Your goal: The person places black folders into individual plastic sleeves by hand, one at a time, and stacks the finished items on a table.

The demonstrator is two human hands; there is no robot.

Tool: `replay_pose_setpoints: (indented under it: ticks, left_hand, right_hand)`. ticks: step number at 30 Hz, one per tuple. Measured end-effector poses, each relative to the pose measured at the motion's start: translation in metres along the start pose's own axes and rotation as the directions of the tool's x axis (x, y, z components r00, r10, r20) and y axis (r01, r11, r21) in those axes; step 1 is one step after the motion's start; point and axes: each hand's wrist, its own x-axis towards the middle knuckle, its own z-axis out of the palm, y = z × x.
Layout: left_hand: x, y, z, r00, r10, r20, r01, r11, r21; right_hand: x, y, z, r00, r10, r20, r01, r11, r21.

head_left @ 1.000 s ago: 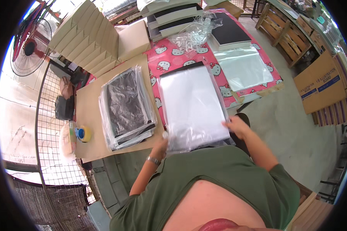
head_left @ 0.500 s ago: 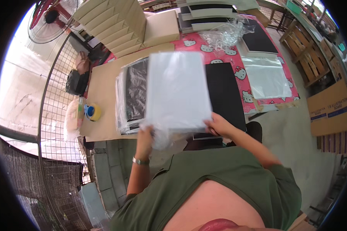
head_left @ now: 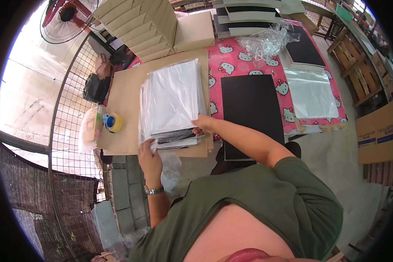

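Note:
A white board in a clear plastic sleeve (head_left: pixel 172 96) lies on top of a stack of plastic-wrapped boards (head_left: pixel 179 143), some of them black. My right hand (head_left: pixel 204 125) is closed on the sleeved board's lower right corner. At the near left corner, my left hand (head_left: pixel 150 158) pinches the loose plastic end of the sleeve, which hangs past the table edge below it. To the right of the stack lies a bare black board (head_left: pixel 253 113), with my right forearm crossing over its near part.
Brown paper (head_left: pixel 122 100) lies under the stack. Tape rolls (head_left: pixel 114 123) sit left. Wrapped packages (head_left: pixel 139 26) rise at the back beside board stacks (head_left: pixel 249 15). Crumpled plastic (head_left: pixel 268 43) and clear sleeves (head_left: pixel 312 94) lie right, on a pink cloth (head_left: pixel 214 52). A fan (head_left: pixel 67 15) stands far left.
The sleeved white board has come down and left onto the stack. My right hand moved left with it, and my left hand shifted to the near left corner.

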Motion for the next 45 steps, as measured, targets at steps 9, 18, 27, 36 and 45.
replay_pose_setpoints:
  ticks: [9, 18, 27, 36, 45]
  left_hand:
    - [0.025, 0.131, 0.020, 0.859, 0.314, 0.404, 0.428, -0.011, -0.904]
    - [0.016, 0.212, 0.076, 0.863, 0.284, 0.417, 0.360, 0.230, -0.904]
    - [0.014, 0.236, 0.082, 0.948, 0.111, 0.298, 0.255, 0.295, -0.921]
    - [-0.004, 0.241, 0.069, 0.867, 0.314, 0.387, 0.228, 0.440, -0.869]
    - [0.022, 0.199, 0.059, 0.720, 0.429, 0.546, 0.660, -0.180, -0.729]
  right_hand:
    - [-0.219, -0.038, -0.017, 0.580, -0.805, 0.124, 0.815, 0.576, -0.070]
    - [-0.308, 0.000, -0.087, 0.507, -0.734, -0.452, 0.611, 0.676, -0.412]
    - [-0.303, 0.001, -0.070, 0.073, -0.974, -0.215, 0.766, 0.193, -0.614]
    - [-0.323, -0.002, -0.107, 0.173, -0.908, -0.382, 0.772, 0.365, -0.520]
    - [-0.330, 0.030, -0.085, 0.520, -0.771, 0.369, 0.831, 0.357, -0.426]
